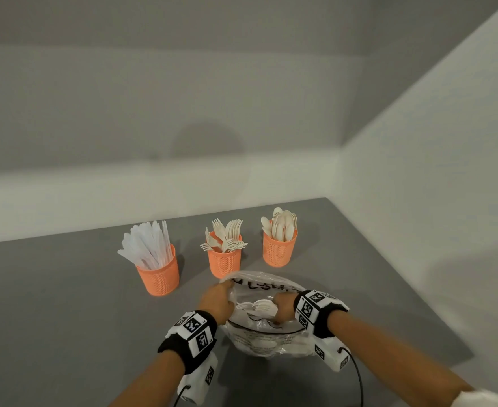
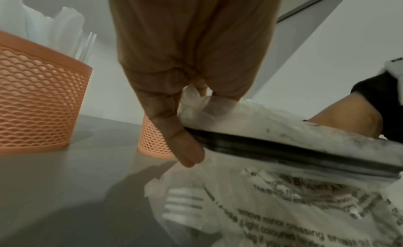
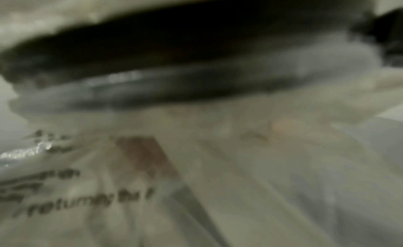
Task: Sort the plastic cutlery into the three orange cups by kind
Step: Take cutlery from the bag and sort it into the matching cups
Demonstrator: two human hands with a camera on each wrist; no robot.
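Three orange mesh cups stand in a row: the left cup (image 1: pixel 159 273) holds clear knives, the middle cup (image 1: pixel 224 261) holds forks, the right cup (image 1: pixel 280 249) holds spoons. In front of them lies a clear printed plastic bag (image 1: pixel 266 339) with a black zip strip (image 2: pixel 283 150). My left hand (image 1: pixel 222 292) pinches the bag's rim (image 2: pixel 196 99) on its left side and holds the mouth open. Inside the mouth, my right hand (image 1: pixel 281 306) curls its fingers round a bunch of white cutlery (image 1: pixel 258 308). The right wrist view is blurred and shows only the bag's film (image 3: pixel 218 164).
The grey table (image 1: pixel 65 289) meets white walls behind and to the right. The knife cup (image 2: pixel 37 104) and the fork cup (image 2: pixel 150 142) stand close beyond my left hand. A cable (image 1: pixel 358 377) hangs from my right wrist.
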